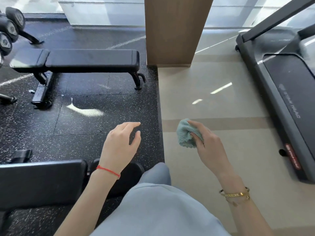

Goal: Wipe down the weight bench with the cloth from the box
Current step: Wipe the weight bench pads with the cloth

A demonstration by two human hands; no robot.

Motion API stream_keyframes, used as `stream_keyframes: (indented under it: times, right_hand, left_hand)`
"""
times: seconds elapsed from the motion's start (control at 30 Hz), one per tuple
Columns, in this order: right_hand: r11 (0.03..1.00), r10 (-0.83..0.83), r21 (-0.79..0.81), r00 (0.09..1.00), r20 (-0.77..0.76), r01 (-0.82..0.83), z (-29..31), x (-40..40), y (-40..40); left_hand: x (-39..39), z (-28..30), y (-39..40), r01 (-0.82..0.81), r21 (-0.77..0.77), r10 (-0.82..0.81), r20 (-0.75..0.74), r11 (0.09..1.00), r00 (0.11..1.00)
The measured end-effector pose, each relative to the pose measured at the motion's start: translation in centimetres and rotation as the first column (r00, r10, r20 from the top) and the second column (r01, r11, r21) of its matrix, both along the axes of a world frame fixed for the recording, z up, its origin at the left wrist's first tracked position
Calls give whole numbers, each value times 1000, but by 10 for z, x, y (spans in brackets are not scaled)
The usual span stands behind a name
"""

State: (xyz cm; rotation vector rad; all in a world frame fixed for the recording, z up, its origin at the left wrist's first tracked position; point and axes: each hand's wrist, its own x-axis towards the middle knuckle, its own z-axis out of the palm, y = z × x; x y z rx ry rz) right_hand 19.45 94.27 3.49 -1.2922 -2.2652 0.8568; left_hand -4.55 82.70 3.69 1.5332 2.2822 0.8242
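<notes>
Light teal fluffy cloth (186, 133), bunched, gripped in right hand (207, 143) over beige tile floor (221, 92). Left hand (121, 143) loose, empty, above black speckled rubber mat (85, 133). Black padded weight bench (81, 59) stands at mat's far edge, grey treadmill (288, 99) right.

Both forearms are seen bare, with no sleeves in view. A thin red string bracelet (108, 170) is worn at the wrist of the left hand (119, 147). Gold bangles (236, 195) and a fine chain are worn at the wrist of the right hand (207, 143). Light grey-blue clothing (153, 210) is worn below.
</notes>
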Motion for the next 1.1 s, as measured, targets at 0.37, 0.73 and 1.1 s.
stream_keyframes:
  times: [0.37, 0.73, 1.1]
  right_hand:
    - [994, 99, -49, 994, 35, -97, -16, -72, 108]
    - [976, 217, 3, 975, 37, -218, -4, -281, 254]
    - [952, 297, 72, 955, 14, -297, 2, -446, 333]
  left_hand:
    - [-60, -12, 74, -120, -20, 120, 6, 993, 993]
    - [-246, 2, 192, -245, -11, 246, 2, 969, 969]
    - [-405, 16, 272, -291, -15, 290, -28, 957, 957]
